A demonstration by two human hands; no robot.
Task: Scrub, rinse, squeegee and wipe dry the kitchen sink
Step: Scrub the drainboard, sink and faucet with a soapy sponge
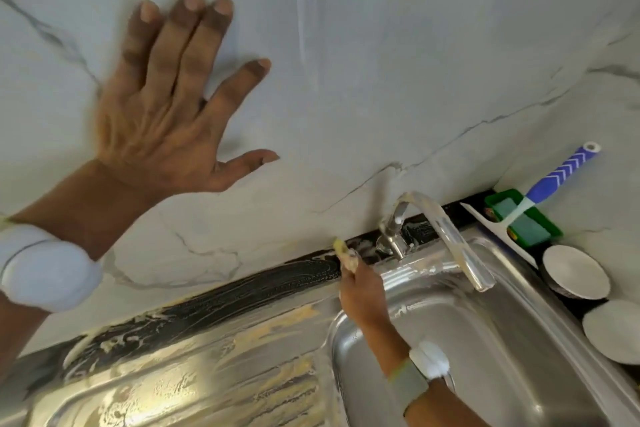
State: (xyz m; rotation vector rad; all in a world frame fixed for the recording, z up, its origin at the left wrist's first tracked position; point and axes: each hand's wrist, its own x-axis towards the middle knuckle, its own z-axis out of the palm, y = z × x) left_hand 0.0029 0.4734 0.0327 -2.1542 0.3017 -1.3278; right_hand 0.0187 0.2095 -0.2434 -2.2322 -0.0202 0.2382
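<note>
One of four steps in hand: scrubbing

Right hand [360, 282] fingers pinch a small yellowish scrub pad [341, 246] at the soapy stainless steel sink's [207, 374] back edge, nine o'clock of the chrome tap [446, 236]. Left hand [166, 107] lies spread on the marble wall. Rinsing judged next; blue-handled squeegee [533, 204] waits at two o'clock.

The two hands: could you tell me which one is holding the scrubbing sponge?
The right hand grips the yellow sponge at the soapy strip behind the sink, near the tap. The left hand is spread flat against the marble wall.

Two hands [166, 107] [360, 291], one squeegee [540, 201], two bowls [575, 270] [614, 331].
</note>
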